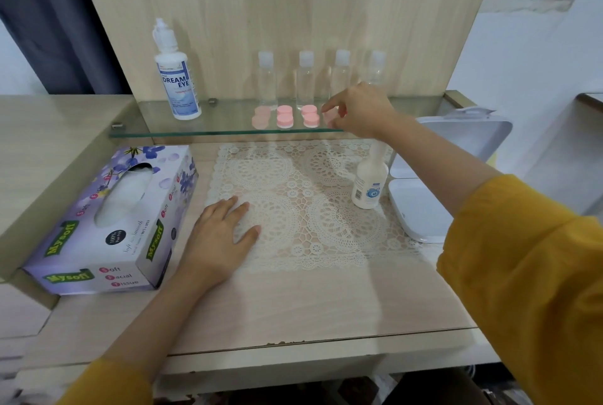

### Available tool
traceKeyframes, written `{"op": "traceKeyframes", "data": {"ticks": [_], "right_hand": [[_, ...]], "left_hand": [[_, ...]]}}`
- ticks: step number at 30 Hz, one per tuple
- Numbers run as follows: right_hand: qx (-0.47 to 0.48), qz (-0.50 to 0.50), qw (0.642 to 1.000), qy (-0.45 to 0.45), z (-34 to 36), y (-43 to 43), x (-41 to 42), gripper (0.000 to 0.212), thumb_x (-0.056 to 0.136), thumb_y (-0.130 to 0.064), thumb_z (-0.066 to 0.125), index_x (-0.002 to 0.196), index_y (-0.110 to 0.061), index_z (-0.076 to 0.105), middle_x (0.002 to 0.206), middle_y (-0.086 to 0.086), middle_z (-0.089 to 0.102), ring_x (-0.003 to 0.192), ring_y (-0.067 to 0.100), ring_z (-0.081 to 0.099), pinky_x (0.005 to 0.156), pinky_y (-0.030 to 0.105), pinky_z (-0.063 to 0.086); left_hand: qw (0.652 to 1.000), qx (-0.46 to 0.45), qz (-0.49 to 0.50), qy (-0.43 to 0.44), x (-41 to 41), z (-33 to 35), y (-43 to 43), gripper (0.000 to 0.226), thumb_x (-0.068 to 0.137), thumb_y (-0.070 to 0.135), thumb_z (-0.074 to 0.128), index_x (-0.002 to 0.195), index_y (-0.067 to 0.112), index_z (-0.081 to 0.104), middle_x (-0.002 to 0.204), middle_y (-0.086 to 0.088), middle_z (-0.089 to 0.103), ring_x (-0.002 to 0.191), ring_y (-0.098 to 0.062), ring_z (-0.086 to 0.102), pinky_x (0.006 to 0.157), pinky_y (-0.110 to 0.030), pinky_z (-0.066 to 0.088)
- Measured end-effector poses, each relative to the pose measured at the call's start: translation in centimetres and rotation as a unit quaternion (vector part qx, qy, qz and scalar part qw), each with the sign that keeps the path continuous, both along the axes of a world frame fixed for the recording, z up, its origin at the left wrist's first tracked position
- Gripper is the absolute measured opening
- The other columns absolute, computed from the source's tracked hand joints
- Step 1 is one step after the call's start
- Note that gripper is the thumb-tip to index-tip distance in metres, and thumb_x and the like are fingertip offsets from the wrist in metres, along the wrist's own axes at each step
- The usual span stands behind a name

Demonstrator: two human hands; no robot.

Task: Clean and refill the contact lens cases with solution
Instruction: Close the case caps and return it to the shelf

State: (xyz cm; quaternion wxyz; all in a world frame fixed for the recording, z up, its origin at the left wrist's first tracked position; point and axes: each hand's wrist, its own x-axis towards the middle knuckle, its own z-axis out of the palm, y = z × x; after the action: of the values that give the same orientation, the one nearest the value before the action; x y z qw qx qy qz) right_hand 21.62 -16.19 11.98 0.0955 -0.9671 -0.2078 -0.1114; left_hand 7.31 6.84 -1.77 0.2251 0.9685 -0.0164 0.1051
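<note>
Obs: my right grip (360, 111) is over the glass shelf (195, 134), thumb and forefinger curled onto the rightmost lens case (330, 118) near the shelf's front edge. I read this as a pinch, though contact is partly hidden. The other lens cases (285, 117) sit in a row to its left, each with its long axis running back-to-front across the shelf. My left grip (218, 238) is open, flat on the lace mat (326, 225) on the bench (293, 313), well apart from the shelf. The case lies directly under the right fingers, so I judge the right to be the working side. The solution bottle (177, 78) stands toward the shelf's left end.
</note>
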Motion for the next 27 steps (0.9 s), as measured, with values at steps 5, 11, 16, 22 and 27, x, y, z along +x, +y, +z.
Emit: {"op": "traceKeyframes", "data": {"ticks": [5, 11, 16, 22, 27], "right_hand": [[0.002, 0.008, 1.0, -0.007, 0.11, 0.02, -0.07, 0.03, 0.085, -0.015, 0.059, 0.114, -0.022, 0.065, 0.107, 0.005, 0.065, 0.103, 0.022, 0.054, 0.075, 0.023, 0.037], [-0.009, 0.009, 1.0, -0.015, 0.21, 0.05, -0.12, 0.029, 0.086, -0.013, 0.059, 0.113, -0.02, 0.065, 0.107, 0.005, 0.065, 0.097, 0.022, 0.057, 0.072, 0.025, 0.039], [-0.005, 0.014, 0.999, -0.028, 0.39, -0.2, -0.07, 0.024, 0.087, -0.015, 0.056, 0.108, -0.019, 0.066, 0.098, 0.006, 0.066, 0.094, 0.022, 0.058, 0.072, 0.026, 0.042], [-0.024, 0.009, 1.0, -0.015, 0.06, -0.17, 0.08, 0.027, 0.085, -0.016, 0.056, 0.111, -0.019, 0.063, 0.103, 0.007, 0.065, 0.092, 0.024, 0.058, 0.074, 0.031, 0.047], [-0.026, 0.011, 1.0, -0.004, 0.03, 0.02, 0.15, 0.034, 0.083, -0.023, 0.061, 0.117, -0.022, 0.061, 0.107, 0.005, 0.063, 0.097, 0.023, 0.055, 0.073, 0.026, 0.04]], "left_hand": [[1.0, -0.003, -0.001, -0.001, 0.12, -0.01, 0.0, 0.054, 0.09, 0.041, 0.05, 0.139, 0.019, 0.039, 0.15, 0.002, 0.028, 0.138, -0.015, 0.018, 0.113, -0.026, 0.01], [1.0, 0.001, -0.001, -0.001, 0.11, 0.0, 0.05, 0.054, 0.091, 0.04, 0.05, 0.139, 0.02, 0.039, 0.151, 0.002, 0.028, 0.138, -0.016, 0.018, 0.113, -0.026, 0.01], [1.0, 0.001, -0.001, -0.002, 0.05, -0.03, 0.08, 0.054, 0.091, 0.043, 0.05, 0.139, 0.019, 0.04, 0.15, 0.001, 0.029, 0.138, -0.016, 0.019, 0.112, -0.026, 0.011], [1.0, 0.0, -0.004, 0.001, 0.0, -0.02, 0.02, 0.056, 0.091, 0.046, 0.048, 0.139, 0.018, 0.04, 0.15, 0.0, 0.029, 0.138, -0.017, 0.02, 0.113, -0.027, 0.011], [1.0, 0.002, -0.003, -0.007, 0.07, -0.07, 0.0, 0.054, 0.091, 0.041, 0.05, 0.138, 0.018, 0.04, 0.15, 0.0, 0.029, 0.137, -0.017, 0.02, 0.113, -0.026, 0.012]]}}
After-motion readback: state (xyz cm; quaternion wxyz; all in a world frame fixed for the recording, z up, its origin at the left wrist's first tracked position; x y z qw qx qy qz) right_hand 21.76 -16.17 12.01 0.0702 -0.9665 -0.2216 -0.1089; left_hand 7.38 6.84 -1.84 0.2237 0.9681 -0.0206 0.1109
